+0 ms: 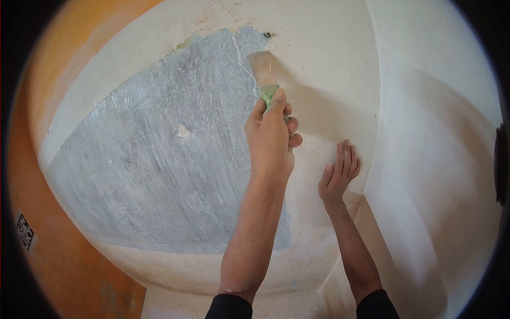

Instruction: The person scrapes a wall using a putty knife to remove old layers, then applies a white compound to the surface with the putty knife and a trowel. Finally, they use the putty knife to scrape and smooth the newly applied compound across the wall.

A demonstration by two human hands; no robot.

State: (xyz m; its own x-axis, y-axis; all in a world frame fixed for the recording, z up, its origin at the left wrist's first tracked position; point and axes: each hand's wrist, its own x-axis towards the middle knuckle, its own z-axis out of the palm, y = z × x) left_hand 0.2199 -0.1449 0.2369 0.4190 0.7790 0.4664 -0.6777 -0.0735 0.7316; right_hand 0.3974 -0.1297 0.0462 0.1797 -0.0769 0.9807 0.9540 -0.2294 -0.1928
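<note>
My left hand (271,130) is closed around the green handle of a scraper (269,94), thumb along the top and fingertips wrapped on the right side. The scraper's broad head points up and is smeared by motion at the right edge of a grey patch (170,143) on the wall. Pale specks dot the left forearm. Lower and to the right, my right hand (340,173) lies against the cream wall surface (329,69) with its fingers stretched upward and holds nothing.
A thin pale crack line runs down the grey patch near the scraper, and a small chipped spot (183,131) shows in its middle. A small dark fitting (266,35) sits at the top. Orange wall (69,255) borders the left, with a black-and-white printed marker (25,232). A white wall (425,159) meets the corner at right.
</note>
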